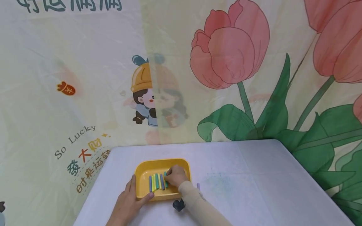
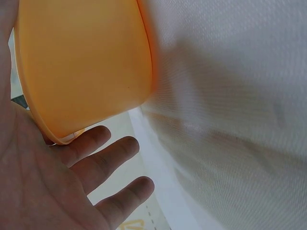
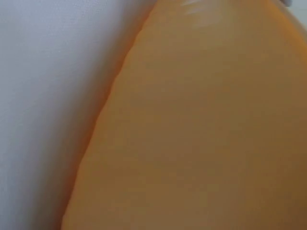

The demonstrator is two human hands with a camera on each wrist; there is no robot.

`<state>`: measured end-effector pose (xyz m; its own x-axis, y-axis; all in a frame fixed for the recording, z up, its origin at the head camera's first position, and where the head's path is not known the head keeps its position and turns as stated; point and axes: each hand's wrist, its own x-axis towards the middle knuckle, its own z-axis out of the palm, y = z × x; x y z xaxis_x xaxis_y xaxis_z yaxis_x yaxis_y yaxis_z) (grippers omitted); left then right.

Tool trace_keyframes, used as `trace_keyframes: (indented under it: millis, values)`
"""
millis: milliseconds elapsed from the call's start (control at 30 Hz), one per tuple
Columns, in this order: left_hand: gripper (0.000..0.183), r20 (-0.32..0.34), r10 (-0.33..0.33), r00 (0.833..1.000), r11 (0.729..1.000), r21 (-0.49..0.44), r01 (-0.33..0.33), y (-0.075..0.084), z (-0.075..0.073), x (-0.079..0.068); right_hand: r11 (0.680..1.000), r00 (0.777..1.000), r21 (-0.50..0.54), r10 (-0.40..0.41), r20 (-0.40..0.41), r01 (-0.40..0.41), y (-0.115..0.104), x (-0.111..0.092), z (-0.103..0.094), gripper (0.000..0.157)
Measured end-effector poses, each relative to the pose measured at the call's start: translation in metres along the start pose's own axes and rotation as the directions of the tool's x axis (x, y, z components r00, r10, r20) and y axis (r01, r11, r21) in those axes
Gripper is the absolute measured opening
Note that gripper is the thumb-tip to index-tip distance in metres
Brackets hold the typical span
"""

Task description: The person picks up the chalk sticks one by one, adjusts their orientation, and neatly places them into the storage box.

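Observation:
A yellow tray point(image 1: 161, 198) stands on the white-covered table with a row of several chalk-like sticks point(image 1: 156, 181) in purple, yellow and teal. My left hand point(image 1: 128, 198) rests against the tray's front-left corner, thumb at the front rim. In the left wrist view, the fingers point(image 2: 106, 163) look extended and spread beside the tray's outer wall point(image 2: 88, 62). Over the row's right end, my right hand point(image 1: 176, 175) has its fingertips together on a teal stick point(image 1: 166, 183), whose upper part they hide. The right wrist view holds only the blurred tray wall point(image 3: 192, 124), no hand.
A purple stick point(image 1: 198, 186) lies on the table right of the tray, partly behind the right sleeve point(image 1: 202, 204). A small black object point(image 1: 178, 205) shows under the right wrist. A blue-green smudge point(image 1: 219, 183) marks the tablecloth. Behind the table hangs a printed cloth point(image 1: 172, 31).

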<state>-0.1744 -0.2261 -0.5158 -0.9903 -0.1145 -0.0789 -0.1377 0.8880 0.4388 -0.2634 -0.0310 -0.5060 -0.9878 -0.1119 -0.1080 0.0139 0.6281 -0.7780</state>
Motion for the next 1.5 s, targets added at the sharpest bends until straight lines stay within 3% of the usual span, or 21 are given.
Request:
trace_keyframes:
  millis: [367, 567, 667, 900, 1100, 1500]
  values:
    - [0.124, -0.012, 0.015, 1.000, 1.000, 0.005, -0.015, 0.000, -0.002, -0.001, 0.999, 0.998, 0.035, 0.039, 0.039, -0.041, -0.006, 0.006, 0.011, 0.010]
    - [0.125, -0.009, 0.008, 1.000, 1.000, 0.005, -0.008, 0.001, -0.002, -0.001, 0.999, 0.999, 0.017, 0.027, 0.021, -0.028, -0.006, 0.002, 0.004, 0.013]
    - [0.125, -0.009, 0.003, 1.000, 1.000, 0.009, -0.003, 0.001, -0.001, -0.001, 1.000, 1.000, 0.025, 0.001, 0.013, -0.001, -0.006, 0.000, -0.009, 0.016]
    - [0.126, -0.009, 0.002, 1.000, 1.000, 0.007, -0.002, 0.001, -0.001, -0.002, 0.985, 0.998, 0.162, -0.064, 0.003, 0.063, -0.011, -0.008, -0.056, 0.019]
    - [0.126, -0.026, 0.007, 1.000, 1.000, 0.014, -0.006, 0.001, 0.000, -0.001, 0.987, 0.997, 0.137, -0.074, -0.036, 0.078, -0.009, -0.017, -0.088, 0.023]
    - [0.127, -0.002, -0.003, 1.000, 1.000, -0.008, 0.003, 0.002, -0.001, -0.003, 0.992, 0.993, 0.099, -0.074, -0.097, 0.084, 0.018, -0.040, -0.115, 0.029]
